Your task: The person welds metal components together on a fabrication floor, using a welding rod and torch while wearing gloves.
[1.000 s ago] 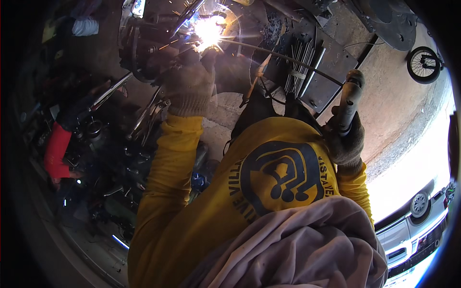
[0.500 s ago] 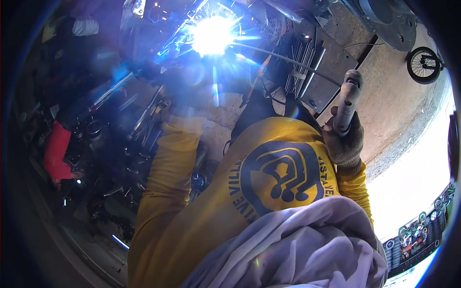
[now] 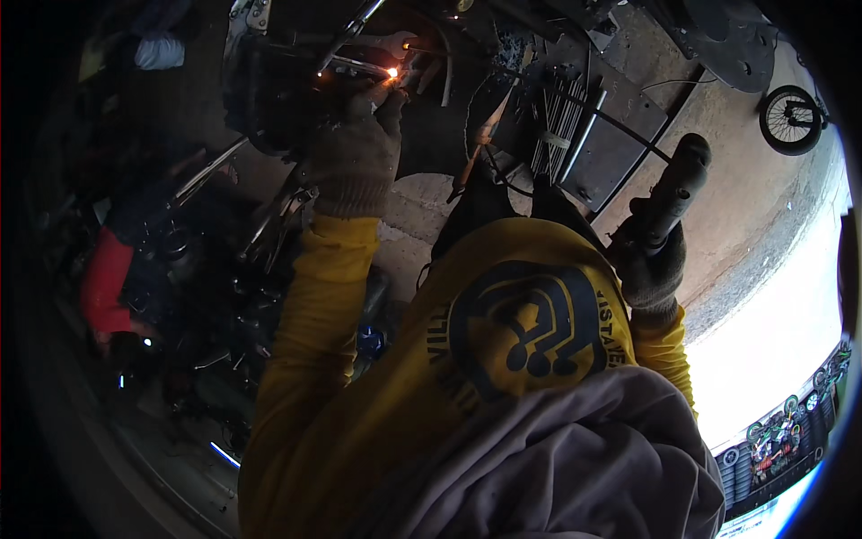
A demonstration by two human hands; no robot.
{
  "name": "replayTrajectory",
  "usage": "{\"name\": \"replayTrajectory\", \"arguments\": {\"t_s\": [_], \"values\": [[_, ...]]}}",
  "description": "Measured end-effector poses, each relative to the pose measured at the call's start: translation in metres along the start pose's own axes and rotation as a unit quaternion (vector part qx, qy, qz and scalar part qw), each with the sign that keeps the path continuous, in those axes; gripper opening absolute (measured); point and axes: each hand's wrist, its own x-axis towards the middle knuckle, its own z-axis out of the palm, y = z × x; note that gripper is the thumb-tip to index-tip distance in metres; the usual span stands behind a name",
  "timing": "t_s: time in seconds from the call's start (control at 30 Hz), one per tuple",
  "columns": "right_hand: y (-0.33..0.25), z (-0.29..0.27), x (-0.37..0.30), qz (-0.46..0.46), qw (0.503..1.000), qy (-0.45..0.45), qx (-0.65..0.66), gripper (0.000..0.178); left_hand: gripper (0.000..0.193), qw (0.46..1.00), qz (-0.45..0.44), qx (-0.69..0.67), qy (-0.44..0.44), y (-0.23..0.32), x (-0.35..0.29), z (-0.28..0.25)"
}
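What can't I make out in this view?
Head view throughout:
Left hand in brown knit glove: its own back and shadow hide whether it grips anything.
Grey cylindrical rod holder: lower end hidden by the brown-gloved right hand.
Long thin dark rod: middle lost in darkness.
Pale metal bracket with holes: cut by top edge.

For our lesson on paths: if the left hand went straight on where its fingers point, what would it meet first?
The left hand would likely meet the glowing spot first, though depth is unclear.
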Motion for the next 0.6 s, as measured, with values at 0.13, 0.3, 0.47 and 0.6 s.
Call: {"name": "replayTrajectory", "arguments": {"t_s": [0.13,0.3,0.47,0.6], "values": [[-0.003,0.0,0.0,0.003,1.0,-0.004,-0.005,0.038,0.021,1.0,0.013,0.027,-0.01,-0.008,-0.006,0.01],[-0.003,-0.001,-0.001,-0.005,1.0,-0.008,0.005,0.038,0.02,0.99,0.049,0.129,-0.036,-0.014,-0.012,0.019],[-0.001,-0.001,-0.003,0.0,1.0,0.001,0.014,0.038,0.02,0.993,0.014,0.098,-0.067,-0.01,-0.009,0.014],[0.003,-0.001,-0.006,-0.003,1.0,0.008,0.022,0.037,0.02,1.0,-0.011,-0.018,-0.004,0.0,-0.001,0.002]]}}
